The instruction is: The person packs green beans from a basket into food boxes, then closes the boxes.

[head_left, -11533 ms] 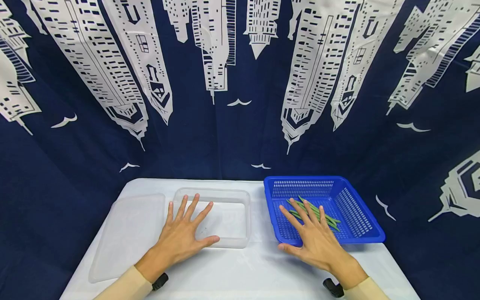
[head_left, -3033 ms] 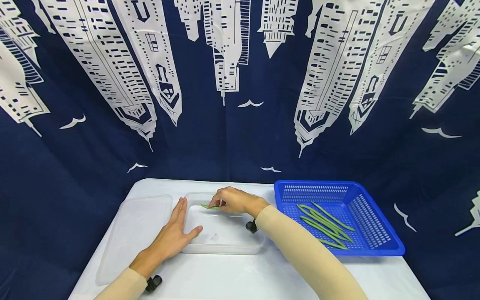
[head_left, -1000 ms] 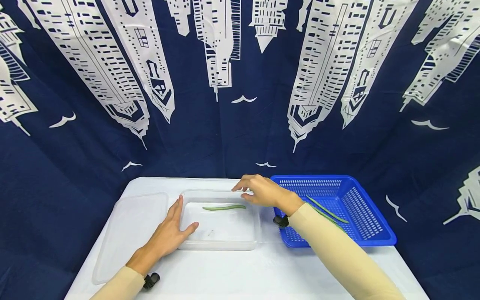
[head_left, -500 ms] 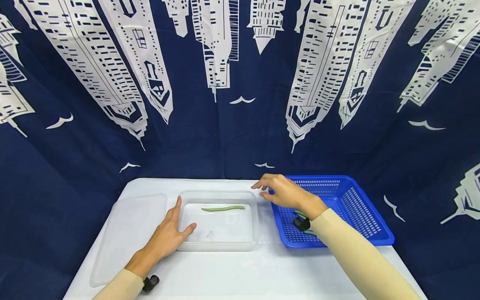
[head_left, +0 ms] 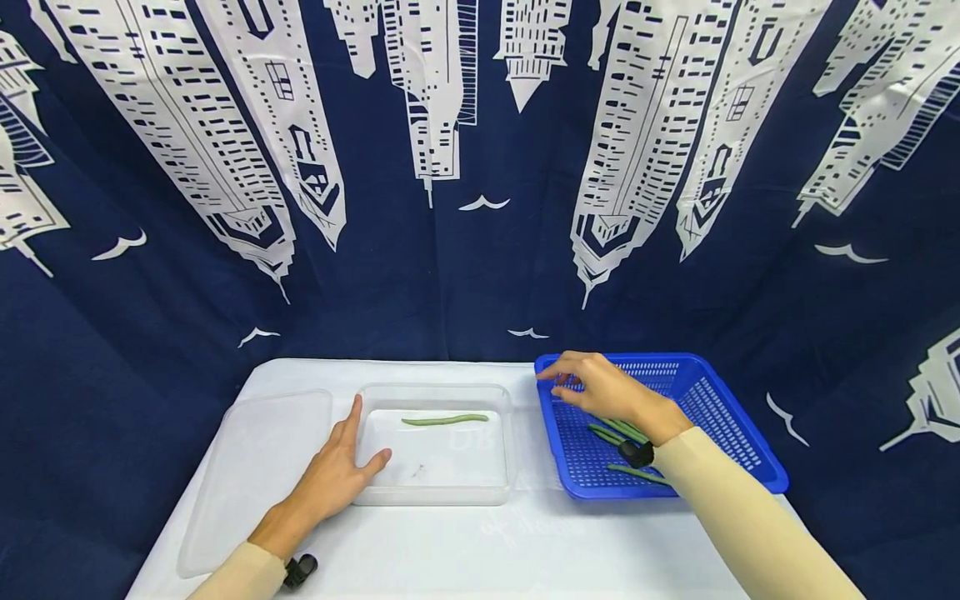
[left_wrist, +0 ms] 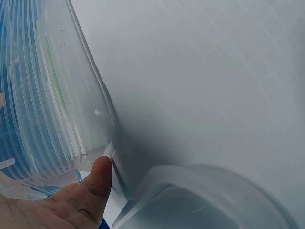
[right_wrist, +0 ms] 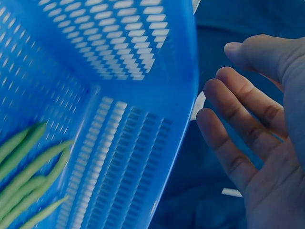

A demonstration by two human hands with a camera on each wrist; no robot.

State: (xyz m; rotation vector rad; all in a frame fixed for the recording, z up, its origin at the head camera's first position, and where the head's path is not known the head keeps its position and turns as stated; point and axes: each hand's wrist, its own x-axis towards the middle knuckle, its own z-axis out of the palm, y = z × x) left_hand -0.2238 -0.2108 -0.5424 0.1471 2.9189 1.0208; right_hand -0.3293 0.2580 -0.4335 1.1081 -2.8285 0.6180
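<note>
Right hand (head_left: 600, 390) hovers over the basket (head_left: 720, 417), fingers loose and empty, right above its near-left part. The beans (head_left: 617, 431) lie just below and toward the wrist, long axes running diagonally from far-left to near-right. Left hand (head_left: 330, 475) lies flat with straight fingers against the tub's (head_left: 435, 496) left wall, well away from them. One bean (head_left: 444, 420) lies crosswise in the tub.
</note>
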